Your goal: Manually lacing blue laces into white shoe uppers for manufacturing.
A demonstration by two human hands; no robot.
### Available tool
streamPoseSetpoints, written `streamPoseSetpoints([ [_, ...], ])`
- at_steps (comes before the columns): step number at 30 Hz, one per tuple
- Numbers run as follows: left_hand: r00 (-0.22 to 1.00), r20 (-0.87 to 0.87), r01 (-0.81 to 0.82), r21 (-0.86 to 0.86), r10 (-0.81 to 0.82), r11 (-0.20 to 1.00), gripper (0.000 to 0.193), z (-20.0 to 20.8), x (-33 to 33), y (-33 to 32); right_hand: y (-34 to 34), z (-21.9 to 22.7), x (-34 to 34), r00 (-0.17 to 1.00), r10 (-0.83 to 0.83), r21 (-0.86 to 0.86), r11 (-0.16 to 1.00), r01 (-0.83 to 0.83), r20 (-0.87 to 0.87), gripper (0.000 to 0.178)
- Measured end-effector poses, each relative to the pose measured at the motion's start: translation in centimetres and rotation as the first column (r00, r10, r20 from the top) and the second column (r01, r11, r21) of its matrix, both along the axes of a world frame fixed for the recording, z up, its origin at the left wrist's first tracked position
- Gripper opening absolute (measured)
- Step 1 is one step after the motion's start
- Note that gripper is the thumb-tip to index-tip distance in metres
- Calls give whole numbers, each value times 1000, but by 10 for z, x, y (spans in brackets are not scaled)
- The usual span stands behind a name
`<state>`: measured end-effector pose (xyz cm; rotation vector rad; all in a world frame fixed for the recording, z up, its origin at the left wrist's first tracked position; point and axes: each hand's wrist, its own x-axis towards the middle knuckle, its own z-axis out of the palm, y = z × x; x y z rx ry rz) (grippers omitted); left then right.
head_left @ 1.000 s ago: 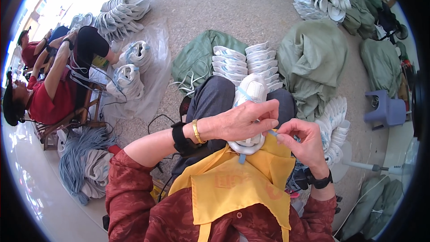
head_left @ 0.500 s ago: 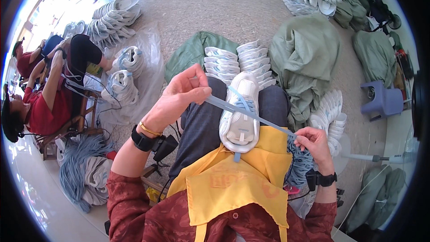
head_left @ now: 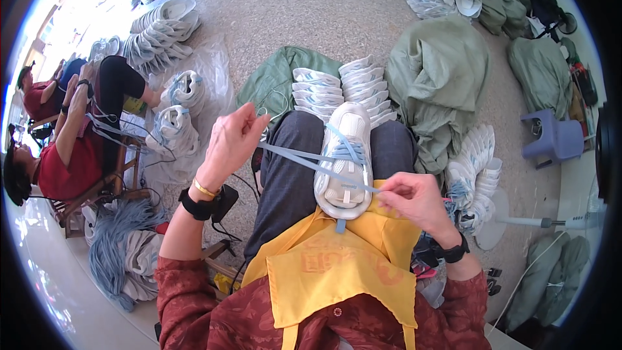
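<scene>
A white shoe [head_left: 348,123] rests upright on my lap between my thighs, its light blue shoelace [head_left: 304,155] partly threaded across the tongue. From the shoe the lace runs left to my left hand [head_left: 230,142], folds there, and comes back across the shoe. Closed fingers on that hand hold the lace at the fold, though the exact grip is partly hidden. A thin pale loop shows by its fingertips; I cannot make out what it is. To the right of the shoe, my right hand [head_left: 418,202] pinches the other stretch of lace.
Stacked white shoe uppers [head_left: 317,91] stand beyond my knees. Green cloth [head_left: 437,71] is heaped at the right, near a purple stool [head_left: 551,139]. Blue laces [head_left: 120,240] hang at the left. Co-workers in red [head_left: 68,162] sit farther left.
My right hand has moved left, close to the shoe. My left hand has gone left and slightly down. The lace, before stretched between both hands, now doubles back at the left hand.
</scene>
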<state>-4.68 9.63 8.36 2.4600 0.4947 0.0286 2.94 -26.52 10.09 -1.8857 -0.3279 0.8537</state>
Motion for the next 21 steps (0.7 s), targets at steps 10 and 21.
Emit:
streamPoseSetpoints([
  [10,819,387,565,-419,-423,711,20,-4,-12,-103,43,-6,-5,968,128,79,986,-148,215,15],
  [21,861,387,429,-205,-330,880,11,-22,-6,-115,34,-17,-6,886,143,17,986,-168,442,15],
])
